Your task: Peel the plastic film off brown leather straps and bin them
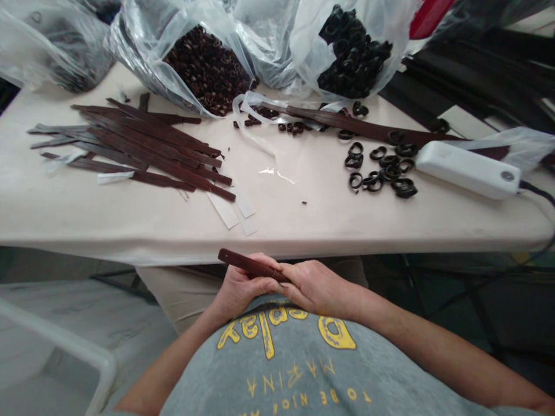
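Observation:
A dark brown leather strap (247,263) is held in front of my belly, just below the table edge. My left hand (238,289) is closed round the strap from underneath. My right hand (316,286) is closed on the strap's right end, its fingers pinching where the two hands meet. The strap's free end sticks out up and to the left. What lies between the fingertips is hidden.
On the white table (130,219) lie a pile of brown straps (147,147), loose black loops (381,170), a long strap (368,128), a white power strip (468,169), paper slips (234,209), and plastic bags of brown loops (203,69) and black loops (353,55).

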A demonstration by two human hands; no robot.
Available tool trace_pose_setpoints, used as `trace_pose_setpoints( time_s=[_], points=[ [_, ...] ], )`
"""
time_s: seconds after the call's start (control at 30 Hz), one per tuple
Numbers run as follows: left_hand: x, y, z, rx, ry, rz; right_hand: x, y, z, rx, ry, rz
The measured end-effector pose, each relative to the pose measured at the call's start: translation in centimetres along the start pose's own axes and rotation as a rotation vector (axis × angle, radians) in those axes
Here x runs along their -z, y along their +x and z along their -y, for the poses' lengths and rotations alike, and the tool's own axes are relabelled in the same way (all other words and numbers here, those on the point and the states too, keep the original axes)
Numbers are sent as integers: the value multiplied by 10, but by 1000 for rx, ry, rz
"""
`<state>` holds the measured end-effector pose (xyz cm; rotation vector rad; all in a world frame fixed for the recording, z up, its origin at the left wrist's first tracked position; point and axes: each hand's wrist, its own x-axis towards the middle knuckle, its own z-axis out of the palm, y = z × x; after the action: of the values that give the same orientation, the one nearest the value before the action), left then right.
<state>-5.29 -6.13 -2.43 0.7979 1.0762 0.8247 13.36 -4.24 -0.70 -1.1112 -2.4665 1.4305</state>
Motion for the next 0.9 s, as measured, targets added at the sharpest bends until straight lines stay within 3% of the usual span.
trace_pose_setpoints(
  time_s=[0.27, 0.43, 0.57, 0.63, 0.73, 0.9],
  points=[
    [18, -1, 3, -100, -19, -140, 4, -9, -1, -79, -285, -112],
    [6, -1, 1, -53, 67, -24, -5, -8, 0, -69, -279, -59],
    [-4, 0, -1, -85, 65, 32, -6, -5, 0, -71, -234, -99],
    [-1, 0, 0, -105, 62, 4, -2, -4, -1, -43, -143, -157],
    [4, 1, 1, -177, -18, -23, 6, -4, 0, 79, 197, -272],
    [-15, 14, 4, -149, 24, 114, 18, -1, 15, 244, 845, -439]
  ],
)
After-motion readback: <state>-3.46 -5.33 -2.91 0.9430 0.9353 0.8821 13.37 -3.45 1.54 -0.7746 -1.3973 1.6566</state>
